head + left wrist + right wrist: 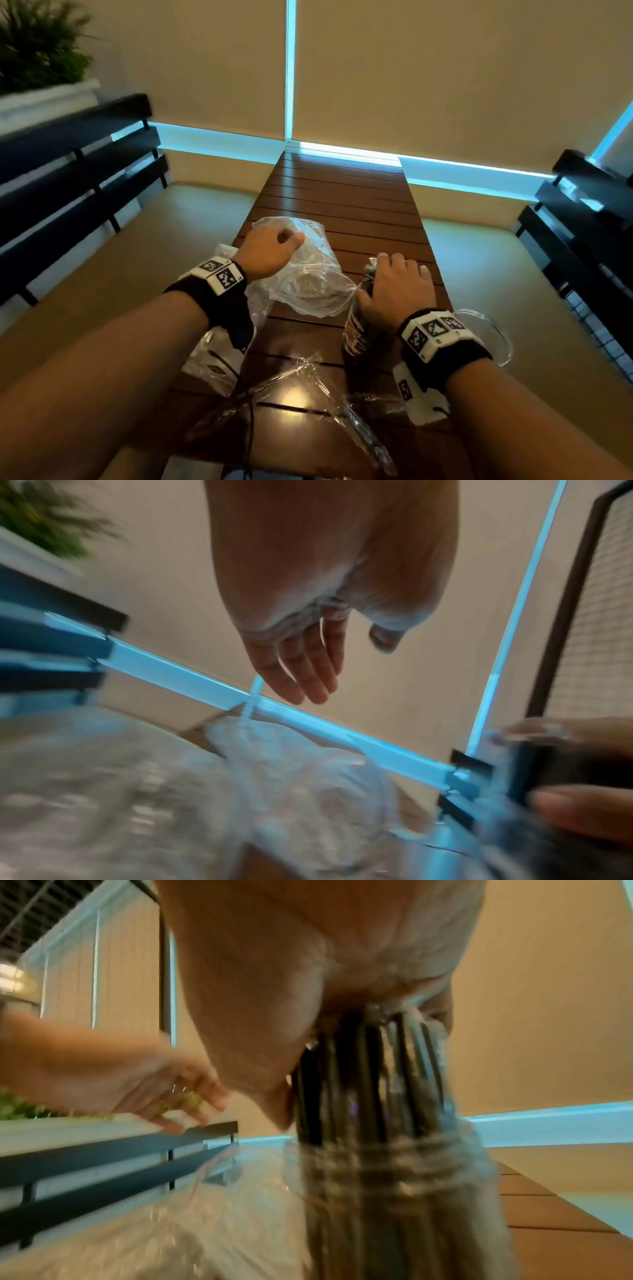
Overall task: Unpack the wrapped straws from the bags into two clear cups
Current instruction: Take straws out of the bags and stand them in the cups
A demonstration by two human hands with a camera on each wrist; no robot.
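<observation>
My right hand [394, 284] grips the top of a bundle of dark wrapped straws [358, 325] that stands upright at the right of the slatted wooden table [342, 192]. In the right wrist view the straws [359, 1069] run down into a clear ridged cup [394, 1164]. My left hand [274, 250] hovers over a crumpled clear bag [308, 277] in the middle, holding nothing; its fingers [301, 669] hang straight and relaxed. A second clear cup [496, 332] shows its rim at the table's right edge, behind my right wrist.
An empty clear wrapper [301, 380] lies near the front edge, and another clear bag [215, 359] hangs off the left edge under my left wrist. Dark benches [75, 178] flank the table. A planter [41, 68] stands far left.
</observation>
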